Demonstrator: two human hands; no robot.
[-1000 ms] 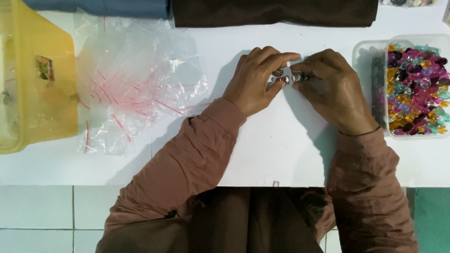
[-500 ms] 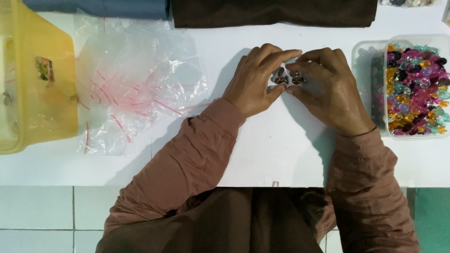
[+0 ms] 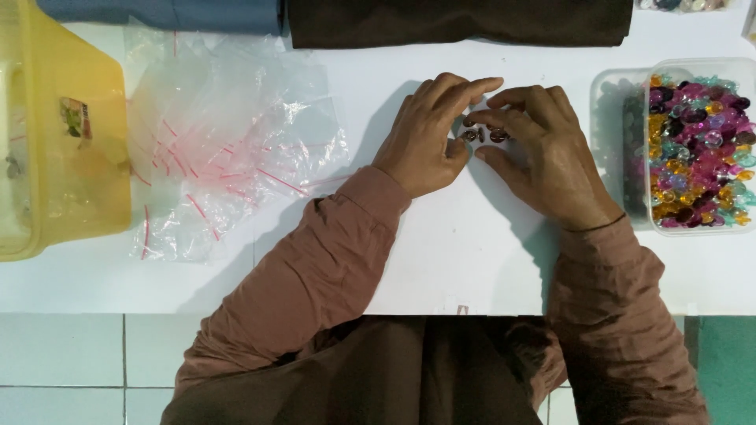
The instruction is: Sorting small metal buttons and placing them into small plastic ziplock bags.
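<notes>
From the head view, my left hand [image 3: 429,138] and my right hand [image 3: 543,157] meet over the white table [image 3: 441,252], fingertips nearly touching. Between them lie a few small dark beads [image 3: 482,134], resting on the table. My fingers curl close around them in a narrow pinch; they seem to press on the beads rather than lift them, though my fingers hide part of the cluster. Just right of my right hand stands a clear plastic box [image 3: 622,86] filled with coloured beads [image 3: 697,149] in pink, yellow, teal and purple. Well to the left of my left hand lies a heap of small clear zip bags [image 3: 228,149], and beyond that a yellow tub [image 3: 79,157].
</notes>
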